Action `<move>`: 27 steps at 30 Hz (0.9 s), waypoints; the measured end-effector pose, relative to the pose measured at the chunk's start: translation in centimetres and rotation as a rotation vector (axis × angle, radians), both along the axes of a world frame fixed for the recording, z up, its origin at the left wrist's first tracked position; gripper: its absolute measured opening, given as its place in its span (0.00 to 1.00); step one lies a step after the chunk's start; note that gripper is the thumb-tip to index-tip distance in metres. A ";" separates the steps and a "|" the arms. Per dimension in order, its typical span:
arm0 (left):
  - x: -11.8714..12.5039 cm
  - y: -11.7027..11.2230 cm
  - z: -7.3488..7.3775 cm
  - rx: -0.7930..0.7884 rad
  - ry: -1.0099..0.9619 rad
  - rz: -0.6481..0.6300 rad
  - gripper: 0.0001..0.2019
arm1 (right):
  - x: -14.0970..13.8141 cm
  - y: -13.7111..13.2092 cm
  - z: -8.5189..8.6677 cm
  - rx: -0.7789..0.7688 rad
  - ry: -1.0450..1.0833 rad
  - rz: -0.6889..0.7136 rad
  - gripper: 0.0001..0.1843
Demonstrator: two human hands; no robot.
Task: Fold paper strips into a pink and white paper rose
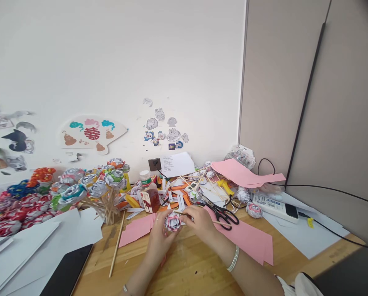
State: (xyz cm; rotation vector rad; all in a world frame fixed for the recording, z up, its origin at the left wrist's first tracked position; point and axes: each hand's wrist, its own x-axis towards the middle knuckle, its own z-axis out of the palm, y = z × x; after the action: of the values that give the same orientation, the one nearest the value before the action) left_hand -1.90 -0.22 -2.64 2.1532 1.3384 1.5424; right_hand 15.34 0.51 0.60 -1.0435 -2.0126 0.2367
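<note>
Over the wooden table, my left hand (160,235) is closed around a white and pink paper flower (172,222), its fingers cupping the side. My right hand (199,220) pinches a thin wooden stick (181,213) whose tip lies against the flower's top; the other end shows past the hand toward the scissors. Pink paper sheets (137,230) lie just left of my hands. More pink sheets (248,238) spread out beneath my right forearm. Black-handled scissors (223,216) rest on them, close to my right hand.
Paper flowers (69,185) on sticks pile up at the left. A bottle (149,195) stands behind my hands, beside paper scraps and a yellow glue gun (226,188). A black tablet (68,269), a loose stick (117,244) and a white power strip (276,207) with cables lie around.
</note>
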 end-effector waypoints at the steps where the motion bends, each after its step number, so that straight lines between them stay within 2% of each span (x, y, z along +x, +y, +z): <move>1: 0.0 0.0 0.0 0.002 0.001 0.000 0.21 | 0.1 0.0 0.1 -0.007 0.005 0.013 0.10; 10: 0.0 0.0 0.1 0.012 -0.001 0.005 0.18 | 0.3 -0.1 1.0 -0.092 0.098 0.079 0.08; 13: 0.0 -0.1 0.2 0.001 -0.017 -0.002 0.18 | 0.3 -0.1 0.8 -0.045 0.069 0.083 0.10; 19: 0.2 -0.3 0.3 0.008 -0.022 -0.003 0.18 | 0.0 -0.3 0.0 0.116 -0.079 -0.002 0.12; 23: 0.3 -0.5 0.3 0.006 -0.026 -0.002 0.19 | -0.2 -0.3 -0.4 0.164 -0.111 -0.018 0.17; 27: 0.4 -0.5 0.4 0.004 -0.019 0.002 0.18 | -0.3 -0.5 -0.6 0.177 -0.093 -0.049 0.17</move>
State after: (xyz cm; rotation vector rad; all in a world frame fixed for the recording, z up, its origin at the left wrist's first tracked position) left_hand -1.54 -0.70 -2.23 2.1356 1.3325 1.5633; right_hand 15.05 0.03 0.01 -1.0059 -2.0464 -0.0173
